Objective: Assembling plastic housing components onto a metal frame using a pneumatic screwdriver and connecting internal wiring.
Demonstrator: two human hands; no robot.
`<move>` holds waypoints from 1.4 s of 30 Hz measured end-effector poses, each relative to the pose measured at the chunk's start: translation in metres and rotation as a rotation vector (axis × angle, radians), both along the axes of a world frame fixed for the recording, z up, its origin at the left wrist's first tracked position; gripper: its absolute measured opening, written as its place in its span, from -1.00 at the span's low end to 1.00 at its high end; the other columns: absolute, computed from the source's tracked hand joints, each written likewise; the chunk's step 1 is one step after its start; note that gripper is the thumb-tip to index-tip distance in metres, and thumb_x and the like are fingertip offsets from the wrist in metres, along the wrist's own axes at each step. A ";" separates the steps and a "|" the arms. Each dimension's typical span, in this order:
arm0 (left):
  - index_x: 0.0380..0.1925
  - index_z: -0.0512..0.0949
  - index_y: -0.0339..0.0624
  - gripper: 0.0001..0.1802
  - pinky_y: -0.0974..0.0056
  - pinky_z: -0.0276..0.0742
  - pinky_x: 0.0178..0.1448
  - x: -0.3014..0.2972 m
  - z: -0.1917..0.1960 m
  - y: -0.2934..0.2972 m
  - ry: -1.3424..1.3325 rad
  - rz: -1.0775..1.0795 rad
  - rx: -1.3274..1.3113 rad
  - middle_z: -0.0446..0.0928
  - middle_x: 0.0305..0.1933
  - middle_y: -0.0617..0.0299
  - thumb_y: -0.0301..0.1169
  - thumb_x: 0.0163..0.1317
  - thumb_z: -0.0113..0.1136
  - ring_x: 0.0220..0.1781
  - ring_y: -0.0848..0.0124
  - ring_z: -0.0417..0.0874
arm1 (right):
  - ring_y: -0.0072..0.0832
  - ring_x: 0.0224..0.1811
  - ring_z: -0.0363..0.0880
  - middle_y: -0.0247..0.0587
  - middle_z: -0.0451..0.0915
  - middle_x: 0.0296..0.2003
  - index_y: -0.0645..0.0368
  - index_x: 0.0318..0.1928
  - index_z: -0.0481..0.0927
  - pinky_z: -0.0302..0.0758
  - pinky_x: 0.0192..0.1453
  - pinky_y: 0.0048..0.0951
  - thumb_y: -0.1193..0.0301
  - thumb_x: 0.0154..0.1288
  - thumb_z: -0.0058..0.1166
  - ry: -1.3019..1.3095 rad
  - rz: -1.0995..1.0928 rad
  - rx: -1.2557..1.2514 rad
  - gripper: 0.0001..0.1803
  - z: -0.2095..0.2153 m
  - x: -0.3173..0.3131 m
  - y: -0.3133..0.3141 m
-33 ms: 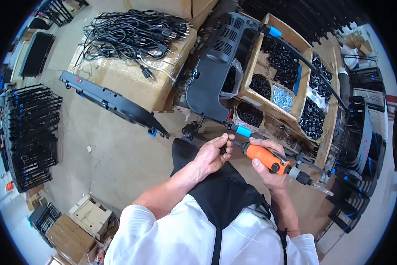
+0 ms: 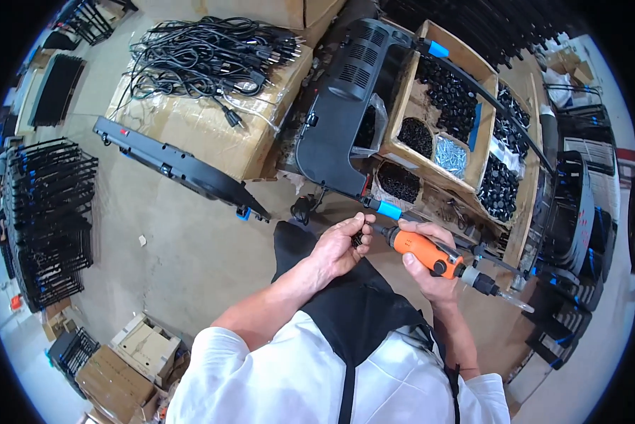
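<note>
No visible change — hands as before: right hand (image 2: 430, 265) gripping orange screwdriver (image 2: 427, 251), left hand (image 2: 340, 244) pinching its tip.

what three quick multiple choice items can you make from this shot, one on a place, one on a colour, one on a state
1. Where does the pile of black power cords lie?
A. on the floor by the wire racks
B. on top of a cardboard box
C. inside the wooden tray

2. What colour is the body of the power screwdriver?
A. orange
B. green
C. white

3. How is the right hand placed?
A. flat on the floor
B. open and free
C. closed around the screwdriver

Answers:
1 B, the cords rest on the big cardboard box at upper left.
2 A, the tool's grip is bright orange with a dark tip.
3 C, its fingers wrap the orange grip while the left hand pinches a small dark part at the tool's tip.
</note>
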State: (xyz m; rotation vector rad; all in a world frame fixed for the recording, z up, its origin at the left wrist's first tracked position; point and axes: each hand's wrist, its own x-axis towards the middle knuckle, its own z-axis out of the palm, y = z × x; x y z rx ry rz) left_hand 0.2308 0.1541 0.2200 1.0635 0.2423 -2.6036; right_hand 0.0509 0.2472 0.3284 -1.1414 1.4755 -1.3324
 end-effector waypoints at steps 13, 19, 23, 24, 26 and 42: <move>0.02 0.60 -0.16 -0.64 0.31 0.46 -0.27 0.000 -0.002 -0.021 -0.067 -0.099 -0.094 0.60 -0.26 0.29 -0.13 0.71 -0.04 -0.31 0.43 0.57 | -0.18 0.35 0.60 0.05 0.64 0.22 0.26 0.34 0.40 0.51 0.48 -0.10 0.70 0.34 0.24 0.153 -0.034 0.065 -0.41 -0.007 0.014 -0.044; 0.01 0.64 -0.16 -0.70 0.35 0.52 -0.05 0.028 -0.008 -0.021 -0.069 -0.258 -0.322 0.60 -0.21 0.32 -0.21 0.69 0.01 -0.19 0.49 0.60 | -0.36 0.25 0.69 -0.10 0.70 0.19 0.18 0.23 0.57 0.58 0.40 -0.28 0.57 0.33 0.34 0.156 -0.063 0.172 -0.53 -0.004 0.025 -0.063; 0.03 0.70 -0.15 -0.72 0.37 0.46 -0.17 0.034 -0.019 -0.019 -0.032 -0.255 -0.397 0.60 -0.25 0.39 -0.23 0.64 0.12 -0.27 0.55 0.54 | -0.35 0.20 0.73 -0.12 0.73 0.14 0.16 0.20 0.60 0.63 0.32 -0.29 0.51 0.31 0.36 0.287 0.030 0.250 -0.55 0.003 0.021 -0.077; 0.05 0.72 -0.14 -0.73 0.38 0.45 -0.18 0.036 -0.020 -0.019 -0.050 -0.278 -0.425 0.59 -0.27 0.41 -0.24 0.63 0.15 -0.28 0.57 0.53 | -0.34 0.21 0.70 -0.09 0.72 0.16 0.16 0.16 0.61 0.61 0.34 -0.27 0.53 0.31 0.35 0.294 0.084 0.233 -0.59 0.001 0.021 -0.079; 0.07 0.73 -0.14 -0.73 0.39 0.44 -0.19 0.036 -0.021 -0.021 -0.068 -0.292 -0.460 0.58 -0.29 0.43 -0.25 0.62 0.17 -0.28 0.59 0.51 | -0.34 0.22 0.68 -0.06 0.71 0.18 0.14 0.13 0.62 0.58 0.36 -0.26 0.53 0.30 0.36 0.284 0.139 0.254 -0.61 -0.001 0.019 -0.083; -0.07 0.59 -0.08 -0.75 0.42 0.42 -0.32 0.028 -0.025 -0.044 0.080 0.147 -0.004 0.53 -0.32 0.42 -0.15 0.63 0.15 -0.34 0.53 0.50 | -0.33 0.27 0.67 -0.08 0.69 0.20 0.21 0.27 0.54 0.55 0.45 -0.24 0.62 0.28 0.35 0.090 0.096 0.077 -0.46 0.004 0.037 -0.077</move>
